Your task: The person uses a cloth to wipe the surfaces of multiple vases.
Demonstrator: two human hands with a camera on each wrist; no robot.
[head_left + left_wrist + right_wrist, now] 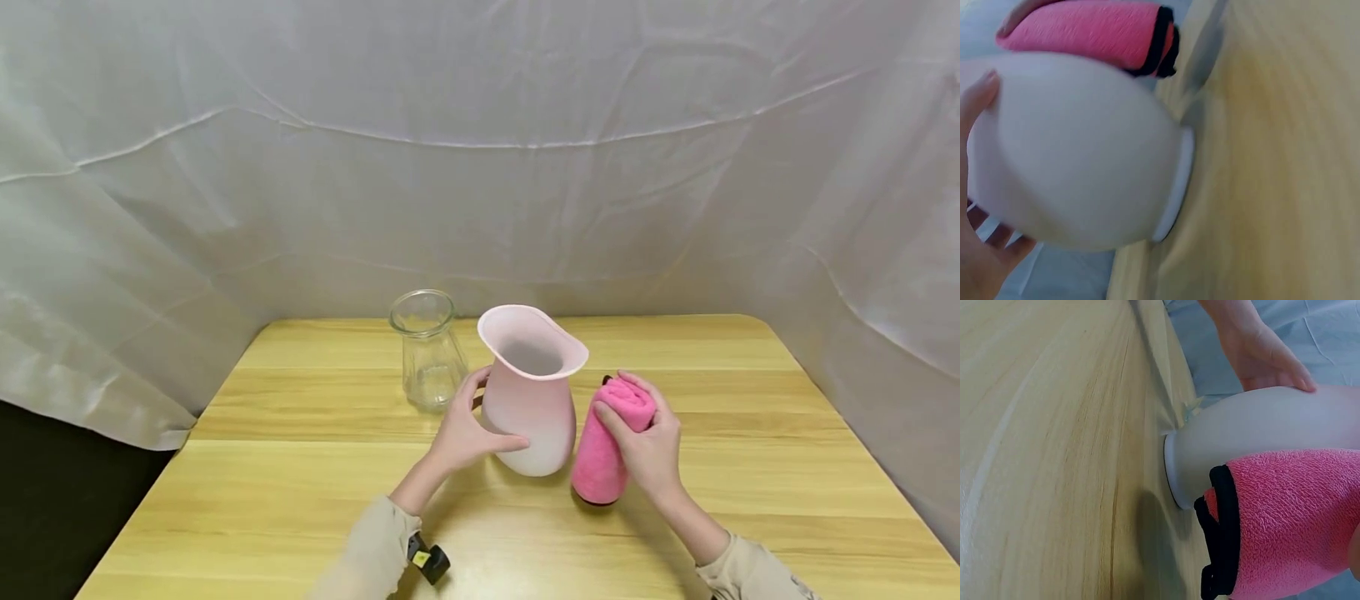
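Note:
A pale pink vase (529, 400) with a wide flared mouth stands upright on the wooden table (300, 483). My left hand (468, 429) grips its belly from the left, thumb across the front. The vase body (1079, 156) fills the left wrist view, with my fingers (979, 100) curled on it. Just right of the vase, my right hand (648, 442) holds a rolled pink cloth (609, 442) with a black edge, standing on end on the table. The right wrist view shows the cloth (1285, 519) close beside the vase (1254, 437).
A clear glass jar (427, 348) stands behind the vase to its left, near the left hand. White fabric (480, 150) drapes behind and on both sides of the table. The table's left edge drops to a dark floor (52, 508).

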